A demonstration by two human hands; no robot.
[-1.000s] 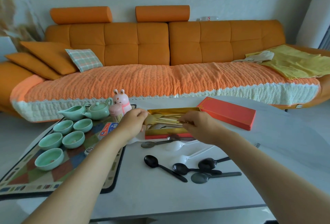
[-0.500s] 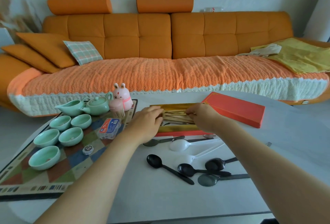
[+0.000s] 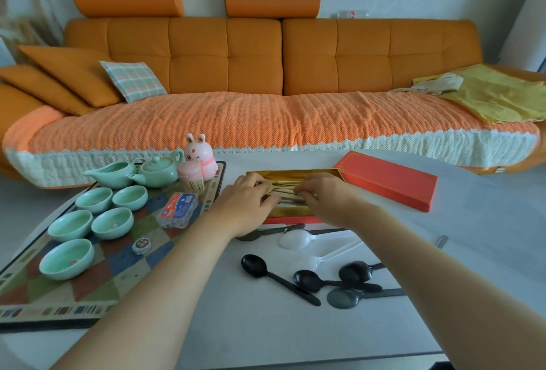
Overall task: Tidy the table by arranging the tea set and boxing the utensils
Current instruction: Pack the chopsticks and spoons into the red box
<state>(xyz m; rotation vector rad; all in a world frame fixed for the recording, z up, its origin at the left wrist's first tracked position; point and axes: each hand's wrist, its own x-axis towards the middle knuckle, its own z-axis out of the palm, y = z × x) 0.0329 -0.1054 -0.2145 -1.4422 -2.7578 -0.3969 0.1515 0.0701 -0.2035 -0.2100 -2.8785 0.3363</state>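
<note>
An open red box with a gold lining (image 3: 295, 175) lies mid-table and holds gold utensils (image 3: 285, 189). Both hands reach into it: my left hand (image 3: 246, 205) covers the left end, and my right hand (image 3: 323, 197) pinches the utensils from the right. The box's red lid (image 3: 387, 179) lies behind it to the right. Several black spoons (image 3: 313, 281) and two white spoons (image 3: 298, 239) are scattered in front of the box. On the patterned mat (image 3: 88, 290) to the left stand several mint green cups (image 3: 88, 222), a teapot (image 3: 158, 170) and a pitcher (image 3: 112, 173).
A pink rabbit figure (image 3: 199, 154), a pink toothpick jar (image 3: 192, 176), a small blue-labelled plastic box (image 3: 178, 213) and a little round tin (image 3: 141, 245) sit on the mat. An orange sofa (image 3: 266, 74) stands behind the table.
Both hands have moved closer together over the box and settled on the gold utensils inside it. The view has tilted slightly.
</note>
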